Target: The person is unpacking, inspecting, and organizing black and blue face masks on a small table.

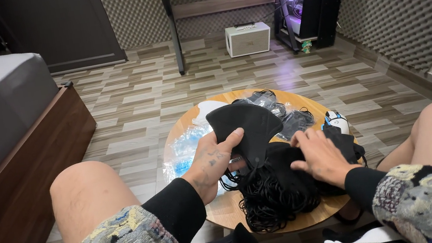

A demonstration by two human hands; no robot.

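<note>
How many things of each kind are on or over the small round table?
Black mask held in left hand: 1
Pile of black masks under right hand: 1
Clear plastic bags: 2
White computer mouse: 1
Total: 5

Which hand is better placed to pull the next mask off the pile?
Right, probably. The right hand already rests on the pile of black masks; the left hand is occupied holding a black mask above it.
</note>
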